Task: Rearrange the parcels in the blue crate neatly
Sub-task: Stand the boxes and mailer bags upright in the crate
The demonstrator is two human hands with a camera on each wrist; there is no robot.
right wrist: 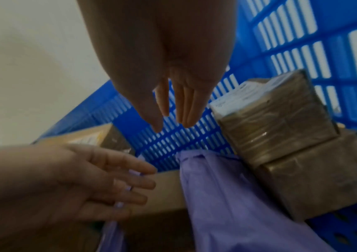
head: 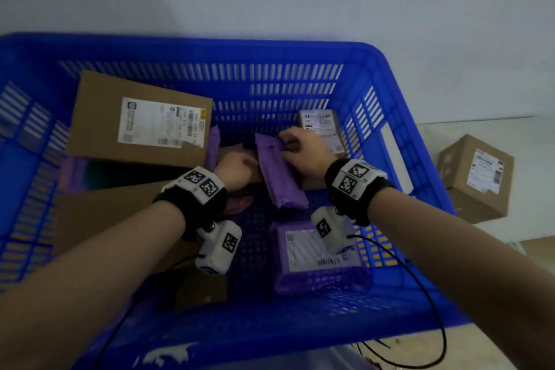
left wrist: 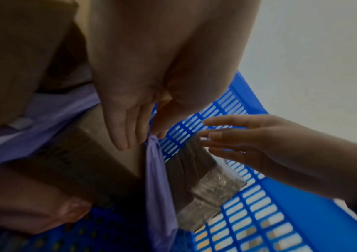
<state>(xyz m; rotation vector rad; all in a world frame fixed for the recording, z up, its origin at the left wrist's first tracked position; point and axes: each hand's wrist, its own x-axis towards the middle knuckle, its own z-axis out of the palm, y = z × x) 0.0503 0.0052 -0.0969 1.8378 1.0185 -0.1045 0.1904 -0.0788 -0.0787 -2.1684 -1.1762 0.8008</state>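
Note:
A blue slatted crate (head: 387,90) holds several parcels. In its middle a long purple mailer (head: 280,174) stands on edge, tilted; it is also the purple mailer (right wrist: 227,196) in the right wrist view. My left hand (head: 240,167) is at its left face with straight fingers (left wrist: 127,136), the thumb near the mailer's top corner (left wrist: 152,141). My right hand (head: 292,149) reaches over its far end with fingers spread (left wrist: 216,136) and grips nothing (right wrist: 171,117). A small taped brown box (head: 322,129) stands just behind the right hand.
A large labelled cardboard box (head: 141,120) leans at the back left. A flat purple parcel (head: 318,261) with a label lies front right. Another brown box (head: 120,213) lies under my left forearm, with a pink parcel (head: 240,203) beside it. Outside, a carton (head: 477,177) sits right.

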